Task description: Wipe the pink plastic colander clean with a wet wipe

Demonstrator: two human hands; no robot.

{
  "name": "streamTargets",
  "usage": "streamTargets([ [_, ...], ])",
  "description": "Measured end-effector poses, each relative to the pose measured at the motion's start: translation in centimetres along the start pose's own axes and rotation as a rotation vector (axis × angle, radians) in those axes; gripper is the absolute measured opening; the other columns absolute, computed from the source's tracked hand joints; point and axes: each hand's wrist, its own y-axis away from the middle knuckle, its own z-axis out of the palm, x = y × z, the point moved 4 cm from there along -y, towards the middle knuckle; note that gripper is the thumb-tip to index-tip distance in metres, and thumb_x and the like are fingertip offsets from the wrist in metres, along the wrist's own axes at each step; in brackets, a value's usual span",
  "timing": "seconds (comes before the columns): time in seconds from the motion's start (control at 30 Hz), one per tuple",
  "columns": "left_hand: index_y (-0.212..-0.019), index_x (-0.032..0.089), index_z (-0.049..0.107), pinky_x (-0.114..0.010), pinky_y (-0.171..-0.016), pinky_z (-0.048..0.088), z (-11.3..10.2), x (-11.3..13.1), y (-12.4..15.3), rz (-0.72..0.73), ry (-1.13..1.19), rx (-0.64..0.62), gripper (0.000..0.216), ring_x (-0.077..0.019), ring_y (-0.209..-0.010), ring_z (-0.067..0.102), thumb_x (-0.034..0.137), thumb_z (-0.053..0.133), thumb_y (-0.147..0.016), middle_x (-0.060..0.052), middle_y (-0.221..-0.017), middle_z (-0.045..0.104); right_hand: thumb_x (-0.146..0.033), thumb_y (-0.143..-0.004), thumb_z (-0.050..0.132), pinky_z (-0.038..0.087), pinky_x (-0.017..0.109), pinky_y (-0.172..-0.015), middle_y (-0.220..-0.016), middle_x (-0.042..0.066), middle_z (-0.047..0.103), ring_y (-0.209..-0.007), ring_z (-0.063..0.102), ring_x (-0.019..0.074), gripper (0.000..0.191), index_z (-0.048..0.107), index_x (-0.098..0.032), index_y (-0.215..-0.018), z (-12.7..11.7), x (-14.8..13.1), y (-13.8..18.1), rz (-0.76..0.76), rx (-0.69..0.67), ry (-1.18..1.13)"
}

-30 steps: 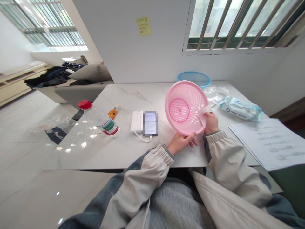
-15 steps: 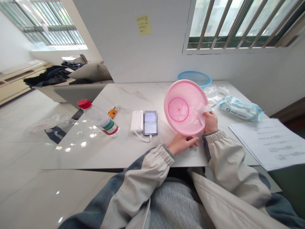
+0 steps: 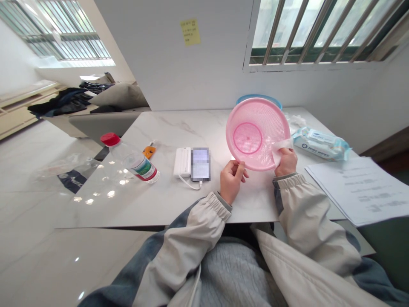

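A pink mesh plastic colander [image 3: 247, 138] is tilted above the table with its inside facing me. My right hand [image 3: 286, 162] is closed at its lower right rim, pressing a white wipe [image 3: 276, 149] against it. At the lower left rim, my left hand [image 3: 230, 181] has thumb and index finger closed on the edge, the other fingers loosely curled below. Partly hidden behind the colander is a blue basket [image 3: 277, 102].
Left of my hands are a phone [image 3: 200, 164], a white power bank [image 3: 182, 162], an orange trinket [image 3: 149, 151] and a red-capped bottle [image 3: 145, 169]. To the right lie a wipes pack [image 3: 321, 144], crumpled plastic [image 3: 295, 121] and printed papers [image 3: 361, 187].
My left hand has risen from below the colander to its lower left rim, its fingers curling. The colander and right hand have shifted slightly up and right, covering more of the blue basket.
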Motion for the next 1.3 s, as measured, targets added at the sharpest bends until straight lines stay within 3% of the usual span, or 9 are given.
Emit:
streamTargets([
  [0.27,-0.089,0.021,0.054,-0.021,-0.050,0.045,0.3,-0.7,0.1,0.005,0.034,-0.054,0.043,-0.0082,-0.050,0.055,0.061,0.063,-0.099,0.004,-0.062,0.063,-0.002,-0.069,0.062,0.058,0.021,-0.067,-0.083,-0.003,0.070,-0.078,0.067,0.0125,0.023,0.066,-0.018,-0.085,0.1,0.0,0.3,-0.016,0.022,0.029],
  [0.5,-0.098,0.020,0.054,-0.021,-0.048,0.045,0.8,-1.2,0.1,-0.030,0.064,-0.161,0.040,-0.0089,-0.048,0.055,0.059,0.065,-0.099,0.004,-0.062,0.065,0.000,-0.069,0.061,0.059,0.021,-0.067,-0.083,-0.003,0.070,-0.078,0.068,0.0123,0.026,0.067,-0.019,-0.085,0.0,0.1,0.0,0.018,0.040,0.011],
  [0.9,-0.108,0.023,0.045,-0.021,-0.052,0.046,1.1,-1.7,0.3,-0.081,0.006,-0.233,0.043,-0.0097,-0.049,0.057,0.059,0.067,-0.097,0.005,-0.067,0.068,0.000,-0.068,0.060,0.057,0.021,-0.062,-0.080,-0.004,0.064,-0.074,0.065,0.0121,0.024,0.059,-0.020,-0.082,-0.5,0.4,-0.8,-0.024,0.073,0.069],
  [1.3,-0.103,0.020,0.053,-0.023,-0.051,0.045,0.9,-1.4,0.4,-0.122,0.014,-0.221,0.040,-0.0108,-0.047,0.058,0.059,0.063,-0.099,0.000,-0.065,0.073,0.000,-0.065,0.060,0.056,0.020,-0.064,-0.078,-0.005,0.063,-0.071,0.063,0.0107,0.025,0.061,-0.019,-0.082,-0.9,0.6,-1.1,-0.047,0.074,0.048],
])
